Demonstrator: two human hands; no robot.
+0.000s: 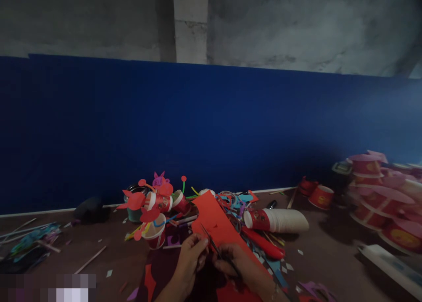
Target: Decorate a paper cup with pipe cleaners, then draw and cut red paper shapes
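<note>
Red paper sheet (226, 229) lies over the cluttered brown surface (115, 249), its edge pinched by the left hand (191, 254), apparently steadying it for dark-handled scissors (213, 244) gripped in the right hand (242, 259).

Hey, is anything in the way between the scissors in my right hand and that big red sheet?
Nothing visible stands between the scissors and the red sheet: the blades already reach over it. Your left hand is close beside the blades, with its fingertips near them.
</note>
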